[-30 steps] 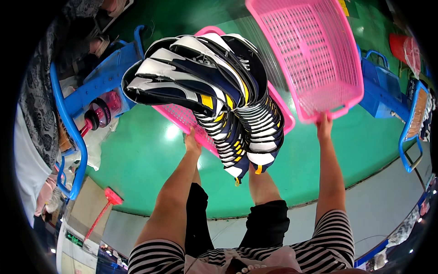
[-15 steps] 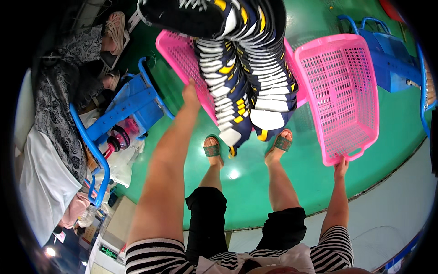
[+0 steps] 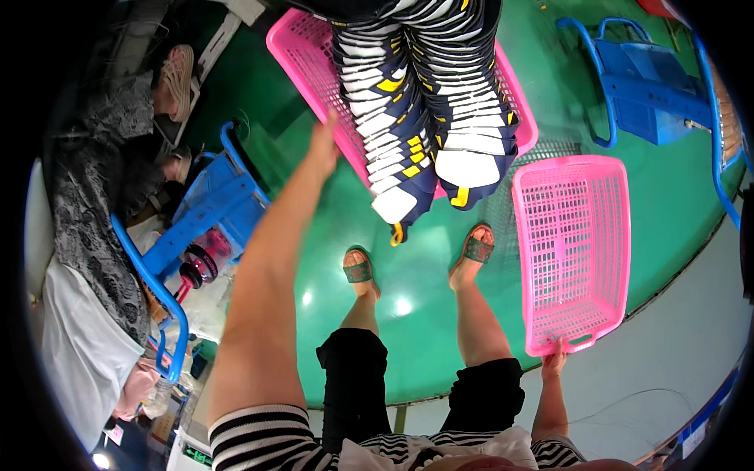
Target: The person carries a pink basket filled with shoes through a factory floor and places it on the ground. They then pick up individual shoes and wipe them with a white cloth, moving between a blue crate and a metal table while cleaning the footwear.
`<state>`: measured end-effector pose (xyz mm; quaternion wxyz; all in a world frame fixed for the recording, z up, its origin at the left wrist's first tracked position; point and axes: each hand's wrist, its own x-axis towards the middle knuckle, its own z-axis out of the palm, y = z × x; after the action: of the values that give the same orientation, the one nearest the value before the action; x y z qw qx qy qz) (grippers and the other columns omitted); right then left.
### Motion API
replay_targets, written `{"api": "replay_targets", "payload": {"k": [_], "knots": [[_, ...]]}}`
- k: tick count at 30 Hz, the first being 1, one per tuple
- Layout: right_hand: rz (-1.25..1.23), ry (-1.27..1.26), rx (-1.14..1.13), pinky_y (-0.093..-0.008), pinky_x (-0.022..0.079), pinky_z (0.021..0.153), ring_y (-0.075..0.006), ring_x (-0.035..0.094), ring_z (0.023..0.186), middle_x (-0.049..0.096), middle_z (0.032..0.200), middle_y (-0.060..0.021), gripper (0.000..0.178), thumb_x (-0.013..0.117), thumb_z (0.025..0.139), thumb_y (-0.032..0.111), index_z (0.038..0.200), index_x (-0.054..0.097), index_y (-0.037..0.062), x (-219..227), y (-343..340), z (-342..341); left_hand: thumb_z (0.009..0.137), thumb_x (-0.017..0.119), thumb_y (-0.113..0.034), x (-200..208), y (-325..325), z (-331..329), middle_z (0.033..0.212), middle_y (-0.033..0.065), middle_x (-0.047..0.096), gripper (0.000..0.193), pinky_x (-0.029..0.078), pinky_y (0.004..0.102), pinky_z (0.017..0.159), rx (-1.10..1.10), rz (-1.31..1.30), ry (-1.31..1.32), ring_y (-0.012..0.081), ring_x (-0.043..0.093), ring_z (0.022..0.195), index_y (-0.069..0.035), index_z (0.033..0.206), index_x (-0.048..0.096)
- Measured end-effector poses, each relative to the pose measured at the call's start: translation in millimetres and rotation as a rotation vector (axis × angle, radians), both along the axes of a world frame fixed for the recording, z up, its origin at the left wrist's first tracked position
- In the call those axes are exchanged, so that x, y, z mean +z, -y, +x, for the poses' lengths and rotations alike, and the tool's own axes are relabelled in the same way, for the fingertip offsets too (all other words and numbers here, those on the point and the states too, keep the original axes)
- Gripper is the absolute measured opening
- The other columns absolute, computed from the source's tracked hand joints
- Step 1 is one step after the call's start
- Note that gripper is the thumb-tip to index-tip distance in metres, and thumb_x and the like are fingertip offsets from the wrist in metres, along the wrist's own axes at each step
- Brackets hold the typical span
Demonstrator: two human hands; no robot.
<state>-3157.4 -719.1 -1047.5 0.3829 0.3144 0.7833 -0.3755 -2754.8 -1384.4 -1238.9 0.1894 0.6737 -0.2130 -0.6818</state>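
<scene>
My right hand (image 3: 554, 359) is closed round the handle end of a pink plastic basket (image 3: 536, 259), held tilted with its bare inside showing. My left hand (image 3: 322, 149) is at the left rim of a second pink basket (image 3: 314, 88) on the floor; its fingers are blurred and partly hidden, so its grip is unclear. Two long rows of nested shoe uppers (image 3: 404, 129), navy and white with yellow patches, fill that basket and hang past its near end. A dark piece cut off at the top edge lies over their far end.
Blue metal-framed stools stand at left (image 3: 216, 204) and right (image 3: 652, 94). A pink bottle (image 3: 206, 259) is by the left one. A seated person's patterned clothing (image 3: 102, 212) and shoes are at far left. My sandalled feet (image 3: 360, 267) are on the green floor.
The basket in my right hand has come nearer and apart from the loaded one. The loaded basket now sits farther up the view, and my left hand has shifted slightly up and left.
</scene>
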Motion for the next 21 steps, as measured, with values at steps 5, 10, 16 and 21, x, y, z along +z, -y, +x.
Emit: {"api": "replay_targets", "payload": {"k": [5, 10, 16, 21], "knots": [[-0.205, 0.138, -0.028, -0.0286, 0.052, 0.065, -0.0129, 0.061, 0.086, 0.061, 0.098, -0.0009, 0.033, 0.06, 0.087, 0.027, 0.116, 0.05, 0.0122, 13, 0, 15, 0.091, 0.049, -0.048, 41, -110, -60, 0.121, 0.007, 0.053, 0.052, 0.051, 0.0364, 0.082, 0.196, 0.158, -0.294, 0.0197, 0.056, 0.106, -0.017, 0.131, 0.035], [-0.266, 0.128, -0.047, -0.0234, 0.051, 0.055, -0.0122, 0.062, 0.079, 0.063, 0.099, -0.0038, 0.034, 0.062, 0.085, 0.02, 0.116, 0.049, 0.0117, 22, 28, 30, 0.097, 0.041, -0.037, 7, -86, -58, 0.109, 0.0088, 0.058, 0.041, 0.053, 0.0352, 0.074, 0.274, -0.023, -0.11, 0.0208, 0.06, 0.092, -0.007, 0.125, 0.042], [-0.236, 0.031, 0.046, -0.0222, 0.049, 0.059, -0.0118, 0.062, 0.085, 0.063, 0.104, -0.0065, 0.041, 0.061, 0.086, 0.021, 0.123, 0.046, 0.0092, 51, 35, 28, 0.097, 0.038, -0.042, 14, -14, -146, 0.115, 0.0103, 0.055, 0.05, 0.049, 0.0363, 0.083, 0.173, -0.029, -0.169, 0.022, 0.056, 0.098, -0.003, 0.127, 0.041], [-0.353, 0.053, 0.197, -0.0257, 0.051, 0.071, -0.0183, 0.06, 0.098, 0.06, 0.111, -0.0115, 0.043, 0.054, 0.09, 0.019, 0.128, 0.042, 0.0043, 62, 41, 32, 0.092, 0.04, -0.054, 14, -6, -140, 0.114, 0.0102, 0.056, 0.062, 0.042, 0.0375, 0.084, -0.28, -0.305, 0.379, 0.0241, 0.053, 0.1, -0.008, 0.133, 0.036]]}}
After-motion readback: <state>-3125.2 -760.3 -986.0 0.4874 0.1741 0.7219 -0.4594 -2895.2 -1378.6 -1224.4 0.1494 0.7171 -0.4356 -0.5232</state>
